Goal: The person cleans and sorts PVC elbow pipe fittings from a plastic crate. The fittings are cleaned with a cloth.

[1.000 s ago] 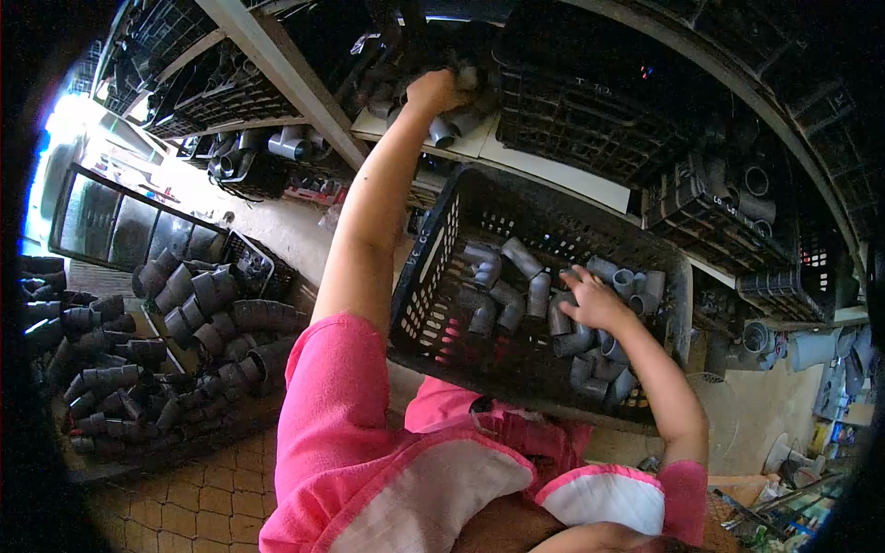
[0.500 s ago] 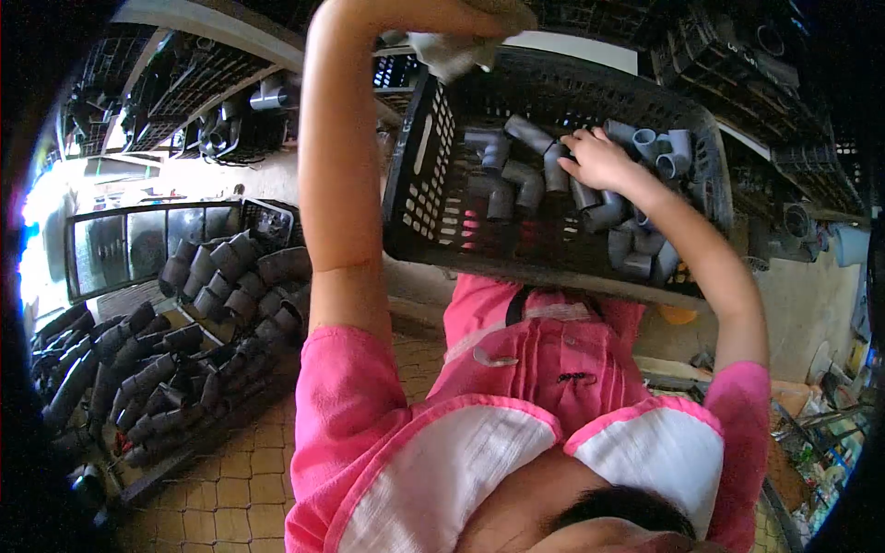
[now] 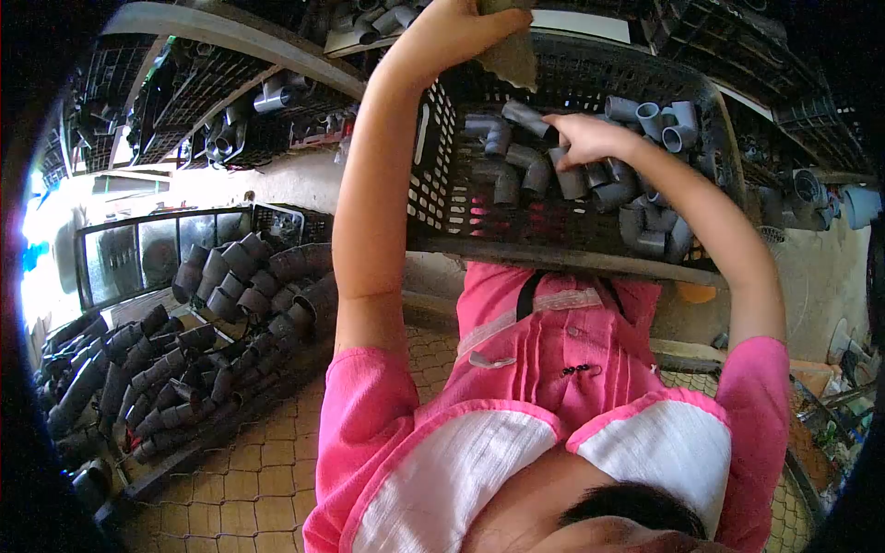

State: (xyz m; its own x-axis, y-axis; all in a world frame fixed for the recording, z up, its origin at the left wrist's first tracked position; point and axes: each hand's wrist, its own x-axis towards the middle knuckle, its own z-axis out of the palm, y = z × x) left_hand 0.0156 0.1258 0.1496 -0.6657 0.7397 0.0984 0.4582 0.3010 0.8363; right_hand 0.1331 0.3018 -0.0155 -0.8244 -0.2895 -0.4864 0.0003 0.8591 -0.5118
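Observation:
A black plastic crate (image 3: pixel 576 256) holds several grey pipe elbows and fittings. Inside it, my right hand (image 3: pixel 595 140) has its thumb and forefinger around a grey pipe fitting (image 3: pixel 570 181); its other fingers are partly hidden. Another grey fitting (image 3: pixel 527 118) lies by the forefinger tip. Above the crate's back left corner, my left hand (image 3: pixel 484 29) is closed on a greyish cloth (image 3: pixel 513 63) that hangs over the crate's edge.
A large pile of dark pipe fittings (image 3: pixel 166 369) lies at the left, near a framed glass panel (image 3: pixel 189 247). Racks with more crates (image 3: pixel 737 69) and fittings stand at the back and both sides. Wire mesh (image 3: pixel 249 479) covers the floor at lower left.
My left hand has moved right and the cloth hangs lower over the crate. My right hand has shifted slightly, and the fitting by its thumb sits at a different angle. The view has shifted slightly.

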